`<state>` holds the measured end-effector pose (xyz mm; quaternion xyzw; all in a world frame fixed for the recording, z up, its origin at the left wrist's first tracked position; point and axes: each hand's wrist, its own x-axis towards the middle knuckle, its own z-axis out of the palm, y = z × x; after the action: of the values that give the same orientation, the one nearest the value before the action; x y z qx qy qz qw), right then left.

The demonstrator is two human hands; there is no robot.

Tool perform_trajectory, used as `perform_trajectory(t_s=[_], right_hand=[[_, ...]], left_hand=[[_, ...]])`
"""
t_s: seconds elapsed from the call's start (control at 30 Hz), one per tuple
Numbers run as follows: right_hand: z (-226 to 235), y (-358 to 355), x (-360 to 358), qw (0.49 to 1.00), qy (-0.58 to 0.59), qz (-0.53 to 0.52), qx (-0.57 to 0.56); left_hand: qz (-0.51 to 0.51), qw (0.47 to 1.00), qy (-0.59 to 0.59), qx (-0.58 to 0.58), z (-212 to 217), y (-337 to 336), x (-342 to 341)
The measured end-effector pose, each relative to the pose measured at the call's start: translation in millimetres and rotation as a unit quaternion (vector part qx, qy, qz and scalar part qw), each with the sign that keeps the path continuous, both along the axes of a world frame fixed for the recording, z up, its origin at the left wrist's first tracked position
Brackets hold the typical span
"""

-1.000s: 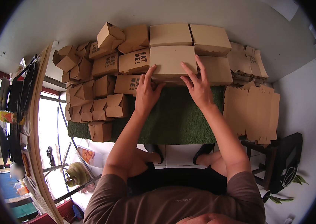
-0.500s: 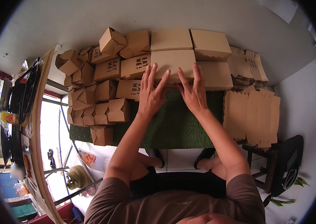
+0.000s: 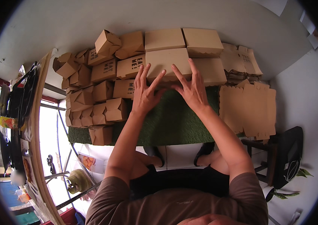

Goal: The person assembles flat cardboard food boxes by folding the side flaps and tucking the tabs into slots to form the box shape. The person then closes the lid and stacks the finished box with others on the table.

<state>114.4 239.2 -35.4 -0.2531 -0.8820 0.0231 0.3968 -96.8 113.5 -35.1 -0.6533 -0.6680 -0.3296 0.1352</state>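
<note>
**Left hand and right hand spread open at the front of a lidded kraft carton**

Neither hand is closed around anything. The left fingers fan out over the front left corner of the lidded kraft carton; the right fingers spread over its front right corner, both thumbs turned inward at its near edge. Whether the fingertips touch the cardboard, I cannot tell.

The carton is closed, its lid facing up. Directly behind it sits a similar carton, with another behind and to the right; a fourth stands just right of it. To its left are printed kraft boxes, and farther left and nearer the person, small folded-top boxes in rows.

In front of it lies green artificial turf. Well to its right are stacked flattened cartons, with unfolded cardboard blanks nearer the person. Far off, beyond the turf, a gas cylinder stands to its near left and a black bag to its near right.
</note>
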Motion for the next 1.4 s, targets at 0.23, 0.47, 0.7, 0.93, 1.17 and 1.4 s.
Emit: perform_trajectory(t_s=[0.23,0.47,0.7,0.93,1.17,1.4], right_hand=[[18.6,-21.4,41.7,1.0,0.015,-0.02,0.004],[6.6,-51.7,155.0,0.957,-0.109,-0.196,-0.183],[-23.5,-81.5,198.2,0.909,-0.186,-0.244,-0.283],[-12.8,-81.8,197.5,0.9,-0.142,-0.26,-0.319],[-14.2,-85.5,205.0,0.927,-0.091,-0.286,-0.224],[-14.5,-86.6,209.9,0.923,-0.11,-0.291,-0.228]], left_hand=[[0.003,1.0,0.012,0.019,1.3,-10.4,2.3],[-0.003,0.997,0.01,0.072,4.2,-24.8,23.0],[-0.055,0.994,-0.05,0.075,-1.9,-32.3,86.2],[-0.174,0.975,-0.086,-0.109,5.6,-49.2,129.7],[-0.175,0.938,-0.128,-0.27,24.6,-93.4,141.5],[-0.177,0.933,-0.129,-0.286,1.6,-116.6,131.8]])
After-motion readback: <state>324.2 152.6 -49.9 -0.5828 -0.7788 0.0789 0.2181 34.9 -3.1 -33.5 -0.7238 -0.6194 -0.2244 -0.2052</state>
